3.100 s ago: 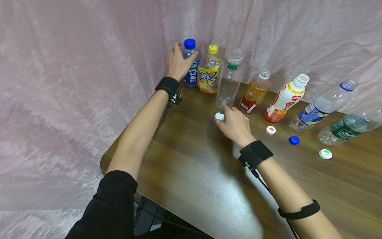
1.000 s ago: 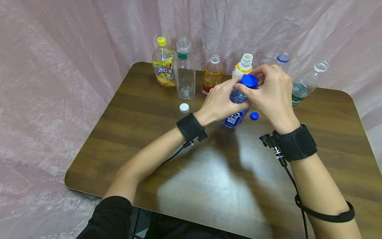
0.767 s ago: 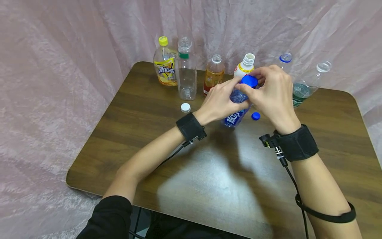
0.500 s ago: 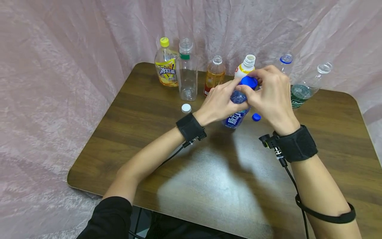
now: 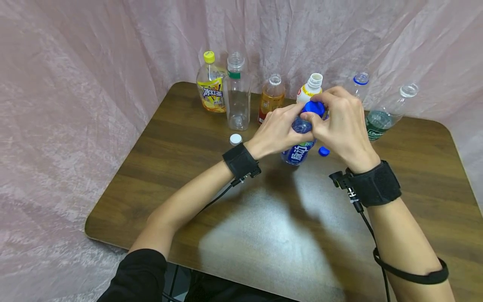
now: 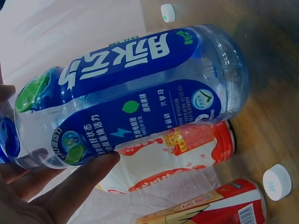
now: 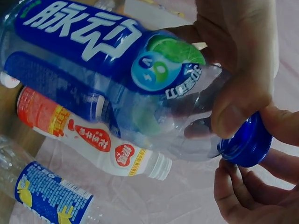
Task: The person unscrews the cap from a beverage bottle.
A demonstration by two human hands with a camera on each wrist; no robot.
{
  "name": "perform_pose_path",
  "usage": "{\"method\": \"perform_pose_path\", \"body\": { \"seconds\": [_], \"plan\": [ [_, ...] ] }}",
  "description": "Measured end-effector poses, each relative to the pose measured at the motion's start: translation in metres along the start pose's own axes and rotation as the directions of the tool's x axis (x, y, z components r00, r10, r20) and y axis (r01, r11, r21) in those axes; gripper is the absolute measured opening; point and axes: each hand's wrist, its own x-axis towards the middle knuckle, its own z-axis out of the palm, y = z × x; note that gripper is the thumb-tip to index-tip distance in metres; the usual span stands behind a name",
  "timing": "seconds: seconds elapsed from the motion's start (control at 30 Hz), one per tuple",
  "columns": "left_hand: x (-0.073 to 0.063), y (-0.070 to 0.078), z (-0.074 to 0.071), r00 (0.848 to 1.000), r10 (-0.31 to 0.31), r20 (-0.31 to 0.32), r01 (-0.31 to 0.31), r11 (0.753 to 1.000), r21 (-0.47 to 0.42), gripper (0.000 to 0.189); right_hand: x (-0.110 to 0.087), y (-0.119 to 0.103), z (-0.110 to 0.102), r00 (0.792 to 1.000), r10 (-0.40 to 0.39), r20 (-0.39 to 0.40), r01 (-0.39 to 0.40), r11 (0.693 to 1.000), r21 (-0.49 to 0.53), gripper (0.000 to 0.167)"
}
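A clear bottle with a blue label [image 5: 296,155] is between both hands in front of the row of bottles. My left hand [image 5: 277,128] grips it around the shoulder. The thumb and fingers of my right hand [image 5: 341,121] pinch its blue cap [image 5: 314,108]. In the right wrist view the cap [image 7: 252,142] sits at the bottle's mouth; whether it is loose I cannot tell. The left wrist view shows the bottle's label [image 6: 140,84] and base, with a fingertip against its side. I cannot tell whether the base touches the table.
Uncapped bottles stand behind: a tall clear one [image 5: 238,100], an amber one [image 5: 271,100], a white one [image 5: 309,90], a blue-ringed one [image 5: 360,86] and a green-labelled one [image 5: 379,123]. A yellow-capped bottle [image 5: 211,90] stands leftmost. A white cap [image 5: 235,139] and blue cap [image 5: 323,151] lie on the table.
Three seconds ago my left hand was at this bottle at the back left, my right hand by a white cap. The bottle has come to the middle; my right hand now pinches its cap.
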Motion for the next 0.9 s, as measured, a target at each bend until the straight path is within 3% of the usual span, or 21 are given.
{"method": "perform_pose_path", "body": {
  "seconds": [0.43, 0.73, 0.9],
  "plan": [
    [0.002, -0.0013, -0.0005, 0.999, 0.033, 0.019, -0.033, 0.999, 0.018, 0.053, 0.001, 0.0079, -0.0029, 0.996, -0.049, 0.068, 0.048, 0.999, 0.021, 0.027],
    [0.0006, -0.0032, -0.0015, 0.998, 0.024, -0.052, -0.023, 0.999, 0.035, 0.073, 0.0, 0.0063, -0.0042, 0.999, -0.05, -0.006, 0.05, 0.998, 0.024, 0.031],
    [-0.0019, -0.0019, 0.0021, 0.998, 0.012, -0.056, -0.01, 1.0, 0.027, 0.072, -0.0014, 0.0049, 0.0, 0.998, 0.029, -0.053, -0.028, 0.999, 0.022, 0.043]
  ]
}}
